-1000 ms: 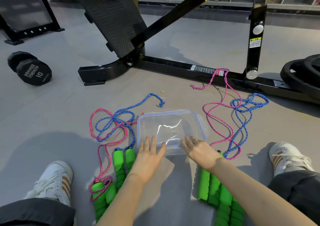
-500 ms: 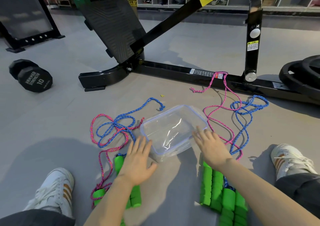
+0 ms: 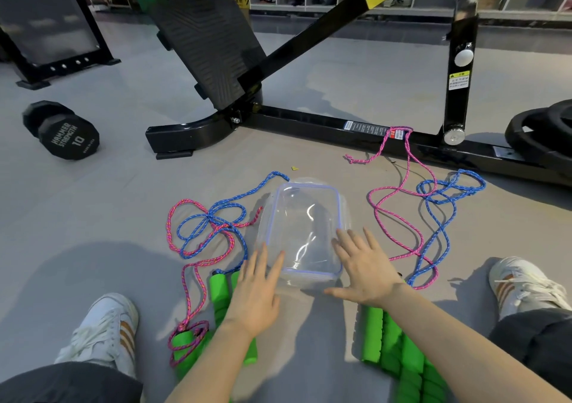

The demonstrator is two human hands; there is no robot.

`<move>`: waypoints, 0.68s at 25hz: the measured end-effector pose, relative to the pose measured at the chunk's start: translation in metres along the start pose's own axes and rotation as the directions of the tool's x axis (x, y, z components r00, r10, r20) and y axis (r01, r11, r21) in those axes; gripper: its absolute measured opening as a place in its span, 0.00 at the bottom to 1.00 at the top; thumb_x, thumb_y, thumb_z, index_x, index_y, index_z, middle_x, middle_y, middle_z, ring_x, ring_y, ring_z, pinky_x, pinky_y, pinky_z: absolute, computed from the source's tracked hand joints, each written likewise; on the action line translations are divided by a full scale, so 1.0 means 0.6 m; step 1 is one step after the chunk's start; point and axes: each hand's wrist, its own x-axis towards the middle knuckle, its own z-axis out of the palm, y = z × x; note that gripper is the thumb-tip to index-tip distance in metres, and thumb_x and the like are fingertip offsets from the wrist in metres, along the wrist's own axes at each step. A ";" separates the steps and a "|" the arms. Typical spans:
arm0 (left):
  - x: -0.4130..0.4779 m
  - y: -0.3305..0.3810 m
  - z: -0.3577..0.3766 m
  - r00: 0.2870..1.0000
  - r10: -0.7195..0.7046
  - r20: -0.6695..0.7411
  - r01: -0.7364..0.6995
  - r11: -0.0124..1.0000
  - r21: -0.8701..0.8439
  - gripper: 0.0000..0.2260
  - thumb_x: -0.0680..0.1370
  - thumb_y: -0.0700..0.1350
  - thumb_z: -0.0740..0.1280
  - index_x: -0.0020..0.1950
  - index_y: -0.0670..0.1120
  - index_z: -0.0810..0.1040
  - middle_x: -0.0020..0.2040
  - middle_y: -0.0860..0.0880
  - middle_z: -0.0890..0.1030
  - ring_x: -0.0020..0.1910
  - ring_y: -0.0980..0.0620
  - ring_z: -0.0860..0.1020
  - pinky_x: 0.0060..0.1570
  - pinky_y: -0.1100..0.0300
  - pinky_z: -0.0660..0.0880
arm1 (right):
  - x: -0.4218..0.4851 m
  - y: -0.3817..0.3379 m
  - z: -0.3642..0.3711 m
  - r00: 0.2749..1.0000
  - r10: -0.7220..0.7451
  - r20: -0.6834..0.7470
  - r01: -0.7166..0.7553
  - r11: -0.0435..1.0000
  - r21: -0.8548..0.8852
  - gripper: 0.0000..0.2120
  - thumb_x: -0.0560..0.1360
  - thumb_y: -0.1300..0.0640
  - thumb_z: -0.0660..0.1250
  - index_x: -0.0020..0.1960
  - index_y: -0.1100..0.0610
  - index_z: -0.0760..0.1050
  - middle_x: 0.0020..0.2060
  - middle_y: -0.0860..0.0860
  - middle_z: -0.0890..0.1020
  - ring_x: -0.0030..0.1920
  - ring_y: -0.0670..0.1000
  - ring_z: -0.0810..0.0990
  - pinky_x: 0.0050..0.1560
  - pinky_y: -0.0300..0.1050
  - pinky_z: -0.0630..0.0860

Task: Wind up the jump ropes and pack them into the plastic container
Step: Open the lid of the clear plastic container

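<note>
One head cam only, wide-angle, pitched forward and down. Fingers (image 3: pixel 262 258) sit close, lower centre; black steel gym machine frame (image 3: pixel 309 123) well beyond them.

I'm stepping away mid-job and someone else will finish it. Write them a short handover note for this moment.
Left hand: open, straight fingers against the clear container's left side.
Right hand: open, spread on its near right rim.
Container sits on the floor, no rope in it.
Ropes loose: left tangle and right tangle, pink and blue, either side of it; green handles near the forearms.
Done: nothing wound or packed. Left: wind each rope, pack all.
</note>
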 end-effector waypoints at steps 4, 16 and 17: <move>-0.022 0.013 0.011 0.984 0.172 0.048 -0.175 0.983 0.050 0.45 0.54 0.42 0.76 0.70 0.44 0.65 0.68 0.39 0.73 0.65 0.42 0.70 0.64 0.46 0.66 | 0.008 -0.034 0.008 0.973 -0.226 -0.042 0.221 0.970 -0.101 0.29 0.54 0.48 0.78 0.51 0.59 0.76 0.42 0.54 0.78 0.38 0.55 0.76 0.38 0.47 0.73; -0.023 0.022 0.006 0.973 0.215 0.083 -0.222 0.972 0.081 0.48 0.51 0.41 0.75 0.71 0.44 0.64 0.69 0.40 0.71 0.70 0.44 0.62 0.65 0.47 0.58 | 0.009 -0.048 0.005 0.928 -0.370 0.049 0.353 0.830 -0.432 0.09 0.56 0.68 0.64 0.33 0.60 0.79 0.26 0.53 0.72 0.27 0.50 0.67 0.26 0.40 0.58; -0.023 0.021 0.004 0.971 0.227 0.075 -0.234 0.969 0.085 0.49 0.51 0.40 0.75 0.71 0.45 0.64 0.69 0.40 0.72 0.69 0.44 0.63 0.65 0.47 0.58 | 0.010 -0.045 0.004 0.930 -0.363 0.058 0.355 0.847 -0.395 0.07 0.56 0.67 0.65 0.33 0.60 0.79 0.26 0.53 0.71 0.26 0.50 0.67 0.25 0.41 0.56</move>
